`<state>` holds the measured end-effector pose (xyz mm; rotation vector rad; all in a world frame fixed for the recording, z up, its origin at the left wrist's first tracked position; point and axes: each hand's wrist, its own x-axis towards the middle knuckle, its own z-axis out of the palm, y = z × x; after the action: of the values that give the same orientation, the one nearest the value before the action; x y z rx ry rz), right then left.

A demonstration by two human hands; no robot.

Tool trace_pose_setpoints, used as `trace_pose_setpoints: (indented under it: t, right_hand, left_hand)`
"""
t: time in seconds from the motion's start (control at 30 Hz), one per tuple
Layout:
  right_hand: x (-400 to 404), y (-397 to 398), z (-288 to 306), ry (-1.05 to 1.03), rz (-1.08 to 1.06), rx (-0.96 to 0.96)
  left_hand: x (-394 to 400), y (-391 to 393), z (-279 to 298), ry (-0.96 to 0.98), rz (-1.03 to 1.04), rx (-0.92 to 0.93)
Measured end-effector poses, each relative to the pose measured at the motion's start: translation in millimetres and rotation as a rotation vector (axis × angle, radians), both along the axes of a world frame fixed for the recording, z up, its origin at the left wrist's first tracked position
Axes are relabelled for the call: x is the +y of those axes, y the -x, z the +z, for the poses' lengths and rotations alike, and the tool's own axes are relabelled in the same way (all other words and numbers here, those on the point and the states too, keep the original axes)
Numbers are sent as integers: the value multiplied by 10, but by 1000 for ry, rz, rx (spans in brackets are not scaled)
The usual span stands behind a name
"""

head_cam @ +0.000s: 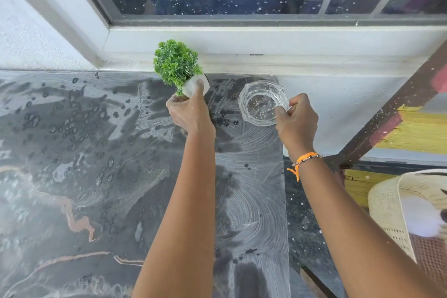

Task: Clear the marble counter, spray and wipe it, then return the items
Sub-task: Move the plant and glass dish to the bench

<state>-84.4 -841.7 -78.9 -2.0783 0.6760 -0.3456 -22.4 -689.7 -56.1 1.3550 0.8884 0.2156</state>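
Observation:
A dark marble counter (84, 152) fills the left and middle, wet with droplets and swirled wipe streaks. My left hand (188, 113) grips the white pot of a small green plant (176, 65), tilted to the left, near the counter's far edge. My right hand (296, 121) pinches the rim of a clear glass ashtray (262, 103) at the counter's far right corner. Whether the pot or the ashtray touches the marble I cannot tell.
A white window sill (242, 41) and a dark, speckled window (217, 2) run along the back. To the right of the counter are a white wall, a brown and yellow painted board (411, 128) and a cream woven basket (396, 208).

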Motion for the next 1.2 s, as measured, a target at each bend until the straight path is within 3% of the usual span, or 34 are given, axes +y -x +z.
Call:
trace_pose_setpoints:
  t: [0.33, 0.6, 0.9, 1.2]
  right_hand:
    - [-518, 1592, -80, -212, -137, -45]
    - [-1646, 3347, -130, -85, -358, 7]
    - [-2917, 5137, -453, -72, -583, 195]
    - [-3679, 5832, -1176, -160, -737, 325]
  left_hand:
    - [-599, 1628, -63, 13, -328, -10]
    - [-1741, 3319, -71, -274, -814, 89]
    - [-2890, 4779, -295, -307, -1205, 142]
    - [-3884, 5432, -923, -426, -1376, 159]
